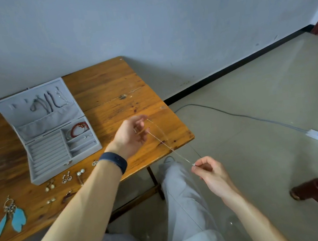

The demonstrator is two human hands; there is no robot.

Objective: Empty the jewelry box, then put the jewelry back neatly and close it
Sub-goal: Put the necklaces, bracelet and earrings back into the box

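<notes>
Wooden table, open grey jewelry box; thin chain taut between hands

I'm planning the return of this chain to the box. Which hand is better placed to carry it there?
Likely left. The left hand holds the necklace above the table, near the open jewelry box; the right hand pinches its other end out past the table's edge.

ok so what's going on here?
A person holds a thin chain necklace stretched between both hands: the left hand grips one end, the right hand pinches the other. The grey jewelry box sits open on the wooden table, necklaces hung in its lid and a red bead bracelet in one compartment. Earrings lie on the table in front of it.
</notes>
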